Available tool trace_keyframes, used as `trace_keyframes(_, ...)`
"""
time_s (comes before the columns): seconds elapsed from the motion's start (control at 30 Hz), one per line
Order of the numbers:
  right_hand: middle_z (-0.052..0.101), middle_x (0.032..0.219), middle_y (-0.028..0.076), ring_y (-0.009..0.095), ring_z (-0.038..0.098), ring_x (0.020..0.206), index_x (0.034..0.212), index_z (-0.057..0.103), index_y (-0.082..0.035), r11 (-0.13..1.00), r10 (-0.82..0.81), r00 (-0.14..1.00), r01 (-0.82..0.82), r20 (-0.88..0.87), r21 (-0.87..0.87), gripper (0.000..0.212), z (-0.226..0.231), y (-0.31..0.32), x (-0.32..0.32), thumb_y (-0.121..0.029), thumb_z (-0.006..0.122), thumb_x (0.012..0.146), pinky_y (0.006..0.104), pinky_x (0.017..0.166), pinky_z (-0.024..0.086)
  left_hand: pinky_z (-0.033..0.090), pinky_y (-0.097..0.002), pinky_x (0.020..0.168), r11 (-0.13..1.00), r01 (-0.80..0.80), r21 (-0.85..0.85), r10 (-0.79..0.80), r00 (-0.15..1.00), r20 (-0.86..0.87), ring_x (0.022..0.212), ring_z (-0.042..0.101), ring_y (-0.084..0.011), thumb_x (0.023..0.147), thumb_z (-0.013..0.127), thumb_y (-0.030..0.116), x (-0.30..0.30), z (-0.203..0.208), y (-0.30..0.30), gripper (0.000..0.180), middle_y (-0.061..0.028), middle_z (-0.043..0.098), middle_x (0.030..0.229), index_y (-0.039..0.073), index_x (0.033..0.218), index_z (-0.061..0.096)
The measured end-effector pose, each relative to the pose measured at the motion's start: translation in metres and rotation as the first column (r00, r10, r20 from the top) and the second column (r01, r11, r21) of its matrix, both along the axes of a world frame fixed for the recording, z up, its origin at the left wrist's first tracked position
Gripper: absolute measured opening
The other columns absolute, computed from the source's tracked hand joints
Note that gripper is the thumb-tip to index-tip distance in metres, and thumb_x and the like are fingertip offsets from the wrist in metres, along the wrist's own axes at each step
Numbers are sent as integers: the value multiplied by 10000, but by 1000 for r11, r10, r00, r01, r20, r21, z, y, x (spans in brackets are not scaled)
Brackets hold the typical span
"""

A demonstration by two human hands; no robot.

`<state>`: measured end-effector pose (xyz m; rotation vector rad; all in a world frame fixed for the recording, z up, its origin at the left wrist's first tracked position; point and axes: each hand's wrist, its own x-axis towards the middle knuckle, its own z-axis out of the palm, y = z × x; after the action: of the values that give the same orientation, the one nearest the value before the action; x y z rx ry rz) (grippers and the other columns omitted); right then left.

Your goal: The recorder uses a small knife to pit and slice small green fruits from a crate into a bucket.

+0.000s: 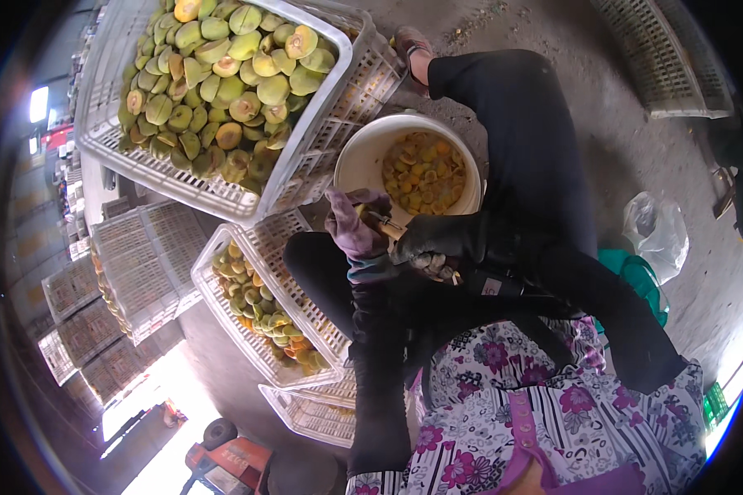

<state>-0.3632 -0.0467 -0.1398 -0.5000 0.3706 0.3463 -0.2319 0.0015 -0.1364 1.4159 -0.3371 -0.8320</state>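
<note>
My left hand (357,227), in a stained purplish glove, is raised at the near-left rim of a white bucket (359,157). Its fingers are curled in; what they hold is mostly hidden. My right hand (428,252), in a dark glove, grips a small wooden-handled tool (391,228), its metal end reaching into the left hand's grasp. Inside the bucket lie many yellow-orange fruit pieces (425,177). Beyond my left hand, a big white crate (305,99) is heaped with halved green-yellow fruit (223,91), some showing brownish centres.
A lower white crate (285,285) with fruit halves and orange pieces stands by my left knee. More crates (153,256) are stacked at left. An orange machine (227,462) is at lower left. At right lie a clear plastic bag (656,235) and green material (636,276).
</note>
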Motion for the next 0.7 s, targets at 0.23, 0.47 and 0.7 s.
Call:
trace_keyframes(0.23, 526, 580, 43, 143, 516, 485, 862, 592, -40, 781, -103, 995, 82, 2, -620, 250, -2, 4, 0, -264, 606, 751, 280, 452, 397, 413, -284, 451, 986, -30, 166, 119, 819, -561, 526, 490, -163, 859, 463, 499, 6, -11, -12, 432, -21, 479, 634, 79, 756, 471)
trace_keyframes(0.47, 594, 737, 157, 315, 600, 675, 875, 549, -53, 302, -284, 958, 40, -50, -952, 214, -15, 7, 2, -243, 546, 777, 419, 598, 462, 398, -287, 467, 985, 56, 163, 59, 780, -623, 572, 487, -166, 858, 465, 482, 23, -41, -17, 384, 3, 495, 676, 105, 791, 486)
trace_keyframes(0.7, 584, 687, 141, 304, 611, 649, 927, 540, -78, -375, -461, 882, -295, -99, -879, 167, -138, 62, 23, -157, 520, 781, 421, 554, 471, 425, -347, 545, 998, 6, 62, 30, 829, -559, 677, 544, -245, 863, 400, 524, 56, -43, -15, 477, -81, 581, 781, 70, 888, 544)
